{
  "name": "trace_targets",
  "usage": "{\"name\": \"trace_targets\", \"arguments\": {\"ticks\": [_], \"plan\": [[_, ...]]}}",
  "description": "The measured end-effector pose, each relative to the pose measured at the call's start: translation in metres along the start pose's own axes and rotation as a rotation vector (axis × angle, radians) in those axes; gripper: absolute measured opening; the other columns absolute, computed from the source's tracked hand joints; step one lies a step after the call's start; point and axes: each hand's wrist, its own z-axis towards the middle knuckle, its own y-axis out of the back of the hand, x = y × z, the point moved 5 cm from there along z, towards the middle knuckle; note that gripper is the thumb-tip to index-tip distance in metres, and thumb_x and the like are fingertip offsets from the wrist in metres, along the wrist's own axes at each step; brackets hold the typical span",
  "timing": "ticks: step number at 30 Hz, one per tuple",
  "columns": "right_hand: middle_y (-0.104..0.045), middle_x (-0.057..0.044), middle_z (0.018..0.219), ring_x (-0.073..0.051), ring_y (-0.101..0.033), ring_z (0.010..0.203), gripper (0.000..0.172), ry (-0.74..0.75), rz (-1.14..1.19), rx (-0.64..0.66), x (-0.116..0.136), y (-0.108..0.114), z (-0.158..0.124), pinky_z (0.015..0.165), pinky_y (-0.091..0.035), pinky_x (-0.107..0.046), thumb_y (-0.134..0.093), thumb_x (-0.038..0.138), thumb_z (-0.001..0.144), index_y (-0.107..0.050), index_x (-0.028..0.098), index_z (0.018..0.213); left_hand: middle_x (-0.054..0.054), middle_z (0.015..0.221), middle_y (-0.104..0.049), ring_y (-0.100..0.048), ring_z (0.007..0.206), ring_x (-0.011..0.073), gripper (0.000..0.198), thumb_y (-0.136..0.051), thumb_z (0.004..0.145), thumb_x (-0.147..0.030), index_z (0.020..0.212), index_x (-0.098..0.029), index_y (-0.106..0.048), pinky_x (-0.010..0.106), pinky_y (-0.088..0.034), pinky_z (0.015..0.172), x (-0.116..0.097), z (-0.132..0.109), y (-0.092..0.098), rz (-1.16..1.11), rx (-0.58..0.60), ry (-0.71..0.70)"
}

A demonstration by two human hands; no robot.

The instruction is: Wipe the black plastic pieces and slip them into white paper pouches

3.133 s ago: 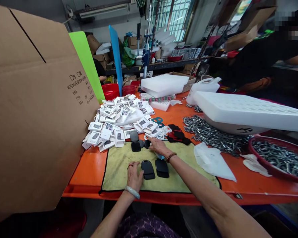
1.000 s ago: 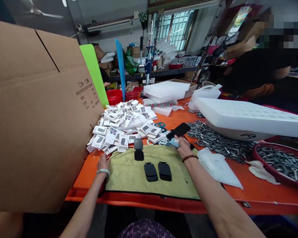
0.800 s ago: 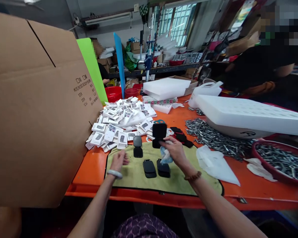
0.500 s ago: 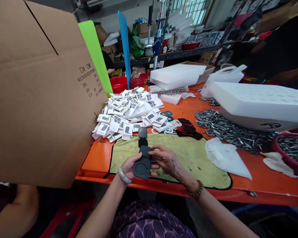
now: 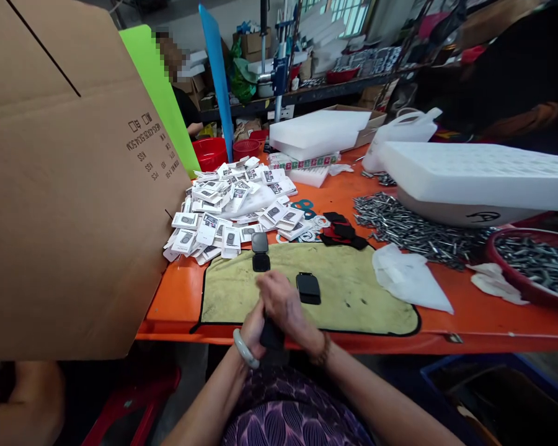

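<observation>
My left hand [image 5: 252, 328] is closed round a black folding pad [image 5: 272, 335], held low over the table's front edge. Clasped over its upper part is my right hand [image 5: 283, 303], fingers curled, so much of the pad is hidden. Just right of my hands, a second black pad [image 5: 309, 288] lies on the yellow cloth mat [image 5: 353, 279]. A third, hinged black pad [image 5: 261, 253] rests unfolded at the mat's back edge, beyond my hands.
Small white printed boxes [image 5: 209, 228] are heaped behind the mat, beside a big cardboard carton [image 5: 74, 204]. To the right are loose metal parts [image 5: 413, 229], a red basket [image 5: 502, 269] of more parts, a white foam sheet [image 5: 413, 279] and black-and-red pieces [image 5: 341, 230].
A black pad now lies on the mat at right, out of my hands. My hands have come together, the right one closing over the pad in the left. The view has shifted slightly.
</observation>
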Motion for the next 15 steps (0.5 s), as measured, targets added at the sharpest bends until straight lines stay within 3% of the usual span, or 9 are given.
{"name": "trace_targets", "arguments": {"ticks": [3,6,8,10,12,15], "plan": [[-0.066,-0.009,0.082,-0.020,-0.059,0.076,0.025,-0.206,0.034,-0.009,-0.053,0.014,0.027,0.070,-0.047,-0.031,-0.046,0.032,0.089,-0.065,0.018,0.081,0.007,0.068,-0.063,-0.056,0.055,0.0125,0.061,-0.046,0.085,-0.066,0.089,-0.008,-0.066,0.022,-0.042,0.050,0.003,-0.004,0.003,0.058,0.043,0.054],[-0.056,-0.001,0.058,-0.016,-0.050,0.058,0.039,-0.522,0.196,0.160,-0.087,0.018,0.023,0.057,-0.040,-0.029,-0.049,0.052,0.085,-0.057,0.019,0.065,0.002,0.068,-0.060,-0.050,0.054,0.0084,0.052,-0.064,0.076,-0.059,0.096,-0.010,-0.065,0.019,-0.037,0.049,-0.010,-0.003,0.008,0.123,0.024,-0.142],[-0.054,0.001,0.055,-0.015,-0.048,0.055,0.044,-0.609,0.353,0.340,-0.085,0.012,0.006,0.054,-0.037,-0.027,-0.054,0.059,0.079,-0.057,0.019,0.061,-0.004,0.062,-0.054,-0.046,0.053,0.0070,0.048,-0.076,0.070,-0.045,0.104,-0.014,-0.064,0.019,-0.034,0.050,-0.020,0.000,0.010,0.215,-0.027,-0.302],[-0.059,0.001,0.060,-0.015,-0.052,0.058,0.038,-0.661,0.548,0.428,-0.076,0.006,-0.012,0.055,-0.040,-0.027,-0.066,0.055,0.070,-0.061,0.018,0.066,-0.008,0.058,-0.049,-0.043,0.053,0.0063,0.052,-0.082,0.064,-0.032,0.108,-0.015,-0.062,0.018,-0.034,0.052,-0.026,0.001,0.010,0.294,-0.055,-0.409],[-0.065,-0.001,0.066,-0.016,-0.057,0.060,0.036,-0.753,0.771,0.397,-0.071,0.002,-0.024,0.057,-0.045,-0.028,-0.074,0.049,0.061,-0.065,0.017,0.075,-0.008,0.061,-0.052,-0.047,0.055,0.0067,0.060,-0.085,0.059,-0.025,0.111,-0.017,-0.058,0.018,-0.037,0.056,-0.028,0.001,0.011,0.279,-0.055,-0.436],[-0.068,-0.004,0.070,-0.019,-0.062,0.061,0.041,-0.837,0.979,0.266,-0.073,0.000,-0.028,0.057,-0.050,-0.031,-0.077,0.048,0.059,-0.066,0.017,0.083,-0.002,0.071,-0.062,-0.058,0.062,0.0113,0.061,-0.085,0.060,-0.035,0.110,-0.017,-0.055,0.023,-0.046,0.062,-0.019,-0.003,0.016,0.141,0.004,-0.295]]}}
